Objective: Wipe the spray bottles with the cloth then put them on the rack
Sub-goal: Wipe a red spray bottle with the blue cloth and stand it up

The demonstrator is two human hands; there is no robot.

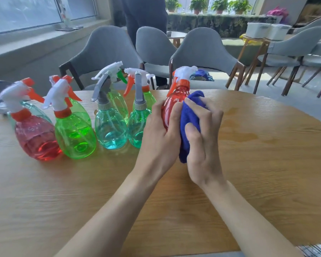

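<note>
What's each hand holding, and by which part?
Left hand grips the red spray bottle by its body, fingers wrapped round the side below the neck. Right hand holds the blue cloth bunched against that body.

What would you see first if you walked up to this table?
First, the two hands in the middle: the left hand grips a red spray bottle while the right hand holds a blue cloth against it. To their left, colourful spray bottles in red, green and teal stand in a row on the wooden table.
</note>
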